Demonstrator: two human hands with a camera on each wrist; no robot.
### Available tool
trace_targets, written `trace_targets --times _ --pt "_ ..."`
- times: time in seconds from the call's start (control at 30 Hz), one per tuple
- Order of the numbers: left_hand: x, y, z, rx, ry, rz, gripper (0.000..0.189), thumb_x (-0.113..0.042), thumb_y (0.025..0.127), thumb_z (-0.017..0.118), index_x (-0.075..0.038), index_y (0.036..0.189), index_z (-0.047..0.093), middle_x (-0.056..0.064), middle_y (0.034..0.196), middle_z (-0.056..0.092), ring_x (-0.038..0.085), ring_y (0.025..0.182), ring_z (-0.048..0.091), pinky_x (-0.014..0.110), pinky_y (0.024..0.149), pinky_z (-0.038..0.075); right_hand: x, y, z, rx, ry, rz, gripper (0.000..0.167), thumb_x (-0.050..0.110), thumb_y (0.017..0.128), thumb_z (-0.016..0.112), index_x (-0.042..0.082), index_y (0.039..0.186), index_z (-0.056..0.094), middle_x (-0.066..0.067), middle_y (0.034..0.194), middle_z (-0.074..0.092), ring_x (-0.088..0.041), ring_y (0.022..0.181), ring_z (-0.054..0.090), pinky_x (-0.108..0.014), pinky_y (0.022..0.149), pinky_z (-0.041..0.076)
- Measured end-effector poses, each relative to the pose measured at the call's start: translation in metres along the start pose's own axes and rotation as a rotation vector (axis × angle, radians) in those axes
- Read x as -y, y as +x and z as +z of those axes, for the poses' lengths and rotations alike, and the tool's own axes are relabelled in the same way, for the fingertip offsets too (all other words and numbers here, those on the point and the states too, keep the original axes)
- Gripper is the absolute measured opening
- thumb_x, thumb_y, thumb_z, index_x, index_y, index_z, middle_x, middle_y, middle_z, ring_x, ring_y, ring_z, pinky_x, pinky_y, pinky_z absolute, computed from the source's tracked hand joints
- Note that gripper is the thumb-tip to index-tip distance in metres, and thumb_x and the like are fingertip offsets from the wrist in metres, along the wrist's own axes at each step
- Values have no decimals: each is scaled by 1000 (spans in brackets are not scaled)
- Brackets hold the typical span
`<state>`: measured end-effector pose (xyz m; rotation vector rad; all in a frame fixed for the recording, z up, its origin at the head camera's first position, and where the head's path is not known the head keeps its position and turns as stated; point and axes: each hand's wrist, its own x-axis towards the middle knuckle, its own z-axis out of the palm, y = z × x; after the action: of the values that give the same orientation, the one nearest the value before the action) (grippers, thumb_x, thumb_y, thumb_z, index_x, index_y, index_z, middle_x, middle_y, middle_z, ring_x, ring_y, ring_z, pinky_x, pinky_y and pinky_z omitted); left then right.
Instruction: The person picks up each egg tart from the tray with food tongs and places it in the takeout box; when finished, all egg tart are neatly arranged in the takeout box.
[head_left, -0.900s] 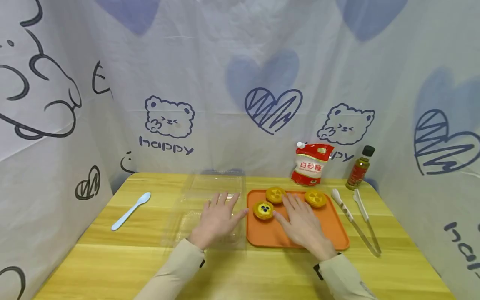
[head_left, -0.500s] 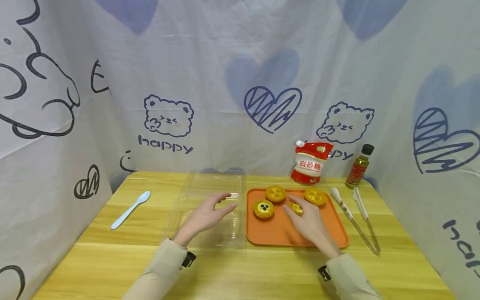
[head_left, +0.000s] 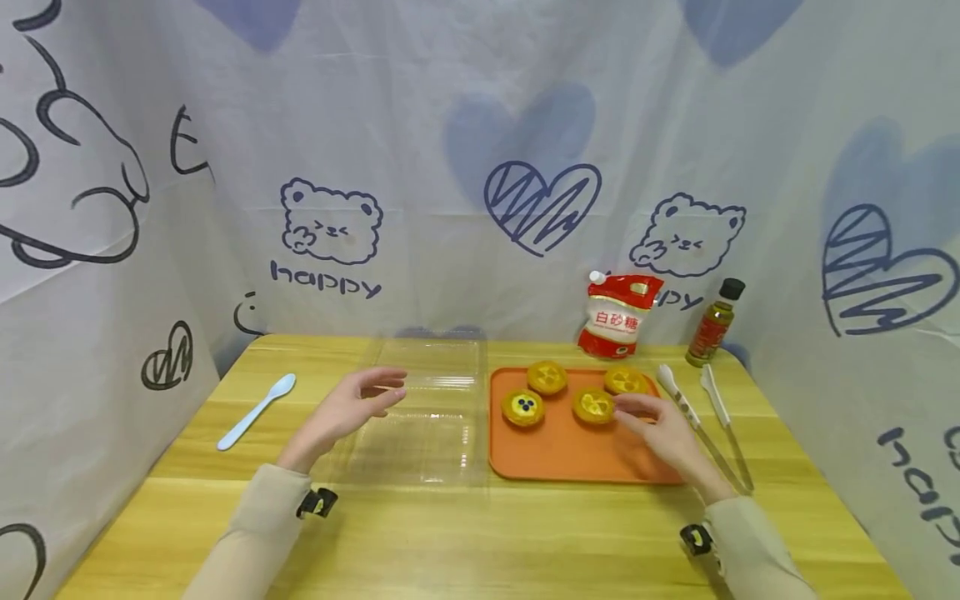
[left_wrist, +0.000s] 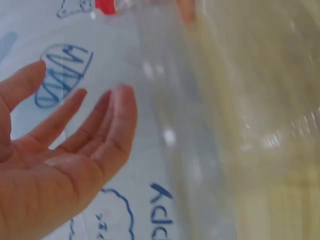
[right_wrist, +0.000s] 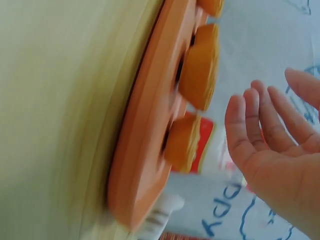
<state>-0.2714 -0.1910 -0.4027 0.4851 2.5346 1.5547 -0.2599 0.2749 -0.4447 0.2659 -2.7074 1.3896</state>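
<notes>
My left hand [head_left: 341, 417] hovers over the left side of a clear plastic clamshell box [head_left: 438, 450], its fingers loosely bent with nothing in them. In the left wrist view, the same hand [left_wrist: 65, 155] has its fingers spread, the blurred box beside it. My right hand [head_left: 667, 437] is above the right part of an orange tray [head_left: 555, 458], also holding nothing. Several egg tarts lie on that tray: a blueberry-topped tart [head_left: 522, 408], a back-left tart [head_left: 547, 377], a middle tart [head_left: 593, 407] and a back-right tart [head_left: 626, 380]. The right wrist view shows my fingers apart from the tarts.
A light blue spoon [head_left: 257, 412] lies at the table's left. Metal tongs with white tips [head_left: 716, 396] rest right of the tray. Behind stand a red-and-white sugar pouch [head_left: 617, 323] and a dark-capped bottle [head_left: 710, 329]. Patterned cloth [head_left: 435, 242] hangs around the wooden table [head_left: 450, 550].
Both hands have drawn apart: the left moves left across the clear box, the right moves right from the middle of the tray. The middle tart, earlier hidden under the right hand, now shows.
</notes>
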Motion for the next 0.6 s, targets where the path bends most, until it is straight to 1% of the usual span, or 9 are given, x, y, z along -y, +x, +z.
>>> trace_targets --times 0.07,0.13,0.23,0.3,0.37,0.43,0.47,0.53,0.6 --pt "5 1 -8 21 -41 -11 51 -31 97 62 -4 139 52 20 134 58 35 115 60 46 89 56 -5 -1 -9 20 14 9 39 21 96 63 -2 128 62 -20 122 67 -22 107 63 -25 87 53" --pt "10 1 -15 35 -70 -28 50 -31 96 63 -4 138 53 20 131 60 34 110 62 42 85 58 -10 -3 -18 38 30 32 40 21 97 63 -3 129 60 -21 124 65 -18 106 63 -26 85 55" --pt "16 2 -24 49 -104 -58 48 -30 95 65 -6 136 55 17 124 63 28 98 65 35 76 58 -17 -5 -33 68 53 50 43 21 97 63 -6 130 58 -25 128 61 -9 102 63 -32 83 58" --pt "21 1 -29 52 -118 -77 46 -28 95 66 -6 134 56 15 118 66 24 90 64 32 70 56 -23 -6 -43 80 50 62 44 23 97 63 -6 130 57 -26 130 60 -1 99 62 -29 83 57" --pt "25 -1 -35 41 -118 -92 45 -27 94 67 -6 133 57 10 112 67 19 83 61 30 66 53 -30 -7 -54 94 45 58 45 21 97 63 -7 131 56 -28 130 58 5 97 60 -25 82 57" --pt "30 -3 -40 23 -110 -95 44 -26 94 67 -5 132 58 6 104 67 16 76 57 28 62 50 -37 -8 -64 97 31 50 45 20 96 64 -7 131 56 -29 128 59 8 95 59 -20 81 55" --pt "33 -4 -43 10 -106 -96 43 -25 93 68 -5 131 59 4 101 67 14 72 55 27 60 48 -42 -9 -69 97 18 40 45 19 95 65 -7 131 57 -29 127 60 8 95 58 -18 80 54" --pt "37 -6 -47 -11 -96 -102 41 -24 93 68 -3 128 60 1 92 64 12 65 49 26 57 45 -51 -12 -78 103 3 31 46 16 94 66 -8 131 56 -28 125 62 6 94 58 -19 78 55" --pt "41 -8 -51 -28 -78 -108 41 -24 92 70 -1 126 61 1 87 61 10 62 45 25 55 42 -59 -15 -86 111 -24 41 46 16 93 68 -7 131 56 -22 121 65 3 94 57 -20 77 54"
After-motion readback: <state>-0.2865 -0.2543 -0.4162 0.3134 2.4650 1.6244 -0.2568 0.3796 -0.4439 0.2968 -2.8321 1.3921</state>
